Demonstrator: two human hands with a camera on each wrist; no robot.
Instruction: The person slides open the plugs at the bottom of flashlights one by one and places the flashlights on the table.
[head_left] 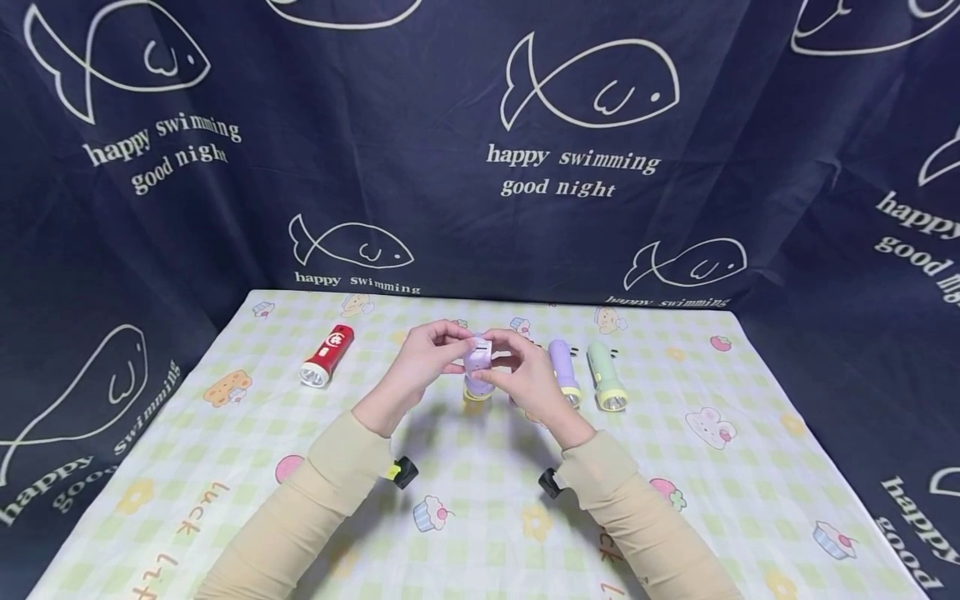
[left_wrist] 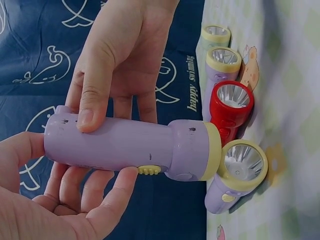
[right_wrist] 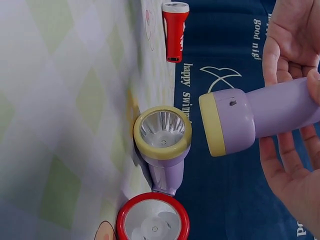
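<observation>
Both hands hold one purple flashlight (left_wrist: 120, 142) with a yellow rim, up in the air over the table, its lens end pointing down. The left hand (head_left: 431, 358) grips it near its tail end, with a fingertip close to the yellow switch (left_wrist: 149, 170). From the other side the right hand (head_left: 528, 371) pinches the body, its thumb lying along the purple casing. Small dark scuffs mark the casing. Behind the held flashlight, another purple flashlight (right_wrist: 167, 172) and a red flashlight (right_wrist: 152, 220) lie on the table; the hands mostly hide these in the head view.
To the right on the checked tablecloth (head_left: 480, 550) lie a purple flashlight (head_left: 561, 362) and a green flashlight (head_left: 604, 371). A red flashlight with a white rim (head_left: 327, 356) lies apart on the left. A dark blue curtain (head_left: 450, 167) hangs behind the table.
</observation>
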